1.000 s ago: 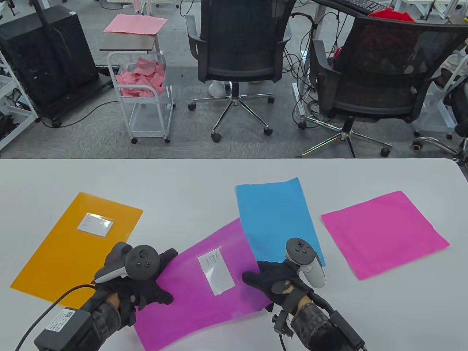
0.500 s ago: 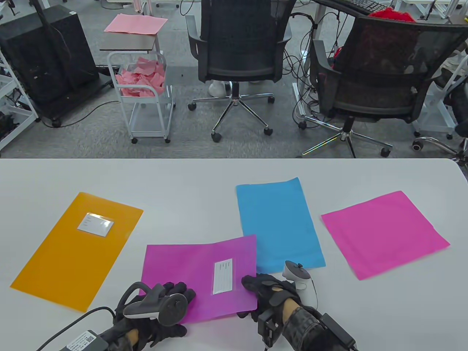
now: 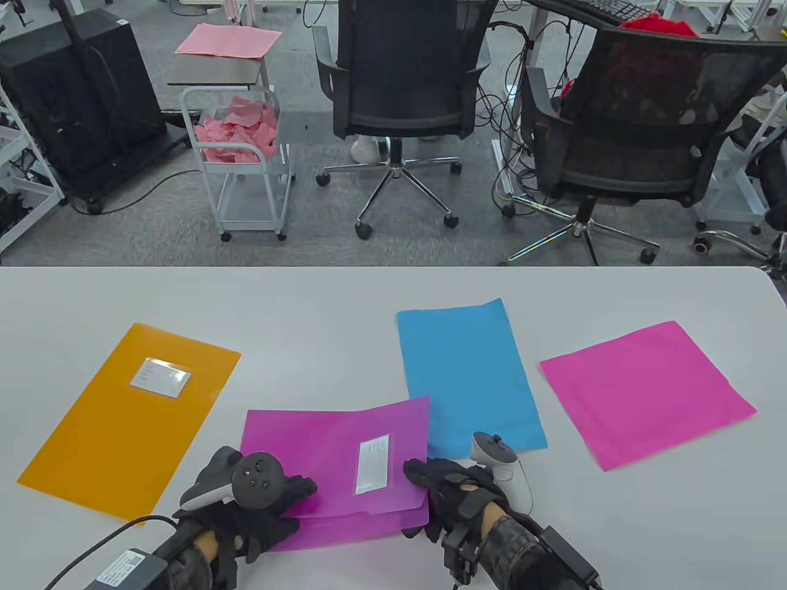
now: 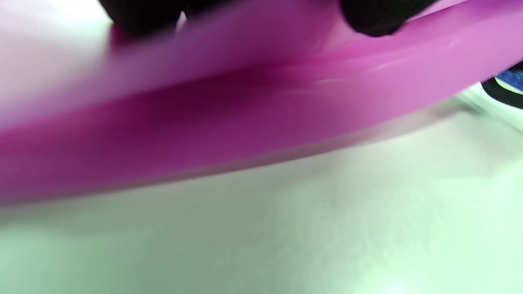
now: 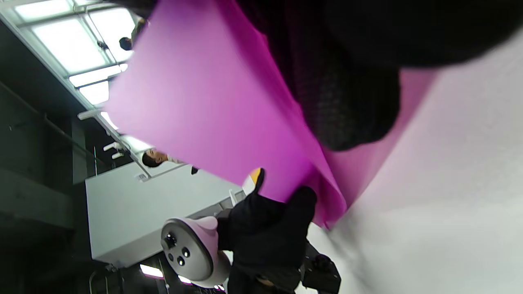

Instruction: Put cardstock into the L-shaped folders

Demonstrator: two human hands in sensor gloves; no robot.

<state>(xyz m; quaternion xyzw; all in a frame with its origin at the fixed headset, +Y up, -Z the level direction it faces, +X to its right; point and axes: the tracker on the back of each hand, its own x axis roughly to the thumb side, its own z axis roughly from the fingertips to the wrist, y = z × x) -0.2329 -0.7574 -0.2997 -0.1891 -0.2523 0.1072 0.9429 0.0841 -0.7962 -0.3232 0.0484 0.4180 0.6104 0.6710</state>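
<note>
Both sheets of the purple folder (image 3: pixel 335 448) are parted, gripped between left hand (image 3: pixel 246 504) and right hand (image 3: pixel 458 495).

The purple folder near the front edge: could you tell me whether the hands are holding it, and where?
Yes: the left hand grips the purple folder at its near-left corner, the right hand at its near-right corner.

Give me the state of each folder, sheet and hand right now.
Purple folder: near edge lifted open, both hands on it.
Orange folder: flat, untouched.
Blue sheet: flat, not inserted.
Pink sheet: flat, untouched.
Left hand: grips folder's near-left corner.
Right hand: holds folder's right edge.
</note>
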